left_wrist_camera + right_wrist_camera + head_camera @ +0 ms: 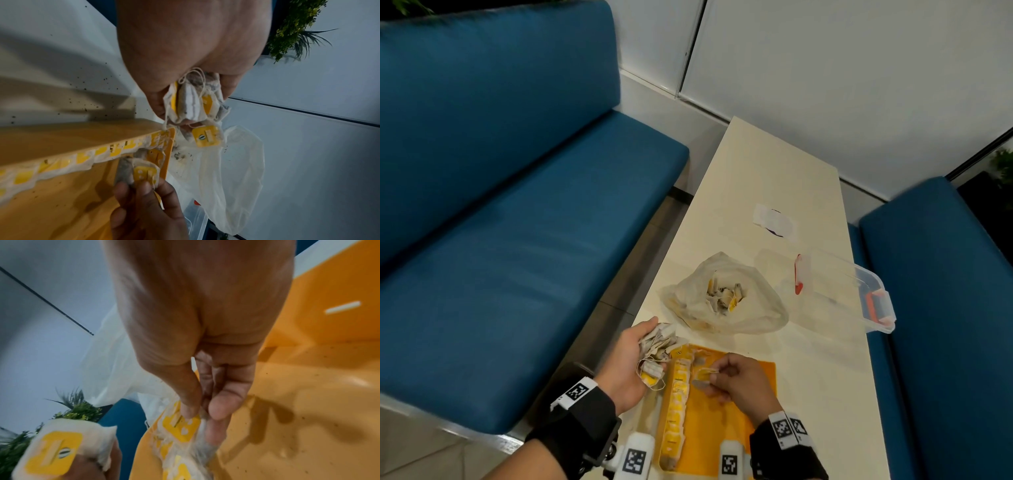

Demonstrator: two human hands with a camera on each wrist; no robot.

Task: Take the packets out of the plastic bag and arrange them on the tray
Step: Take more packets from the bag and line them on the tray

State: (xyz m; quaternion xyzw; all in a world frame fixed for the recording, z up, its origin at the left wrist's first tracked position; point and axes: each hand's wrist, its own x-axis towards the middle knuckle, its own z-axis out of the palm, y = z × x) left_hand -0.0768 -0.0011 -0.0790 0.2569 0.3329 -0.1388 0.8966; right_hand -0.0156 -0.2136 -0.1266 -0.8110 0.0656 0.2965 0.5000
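Note:
A clear plastic bag (726, 298) lies open on the table with several tea-bag packets (724, 295) inside. In front of it sits an orange tray (726, 431), and a row of packets with yellow tags (677, 407) runs along its left side. My left hand (633, 356) grips a bunch of packets (657, 346) beside the tray's far left corner; the left wrist view shows that bunch (193, 104) with strings hanging. My right hand (732, 377) pinches a single packet (180, 425) between thumb and fingers just above the tray floor, close to the row's far end.
A clear plastic box (859, 291) with orange clips stands at the table's right edge. A white and purple wrapper (775, 222) lies farther back. Blue benches (517, 240) flank the narrow white table (774, 178). Dark crumbs speckle the tray floor (308, 402).

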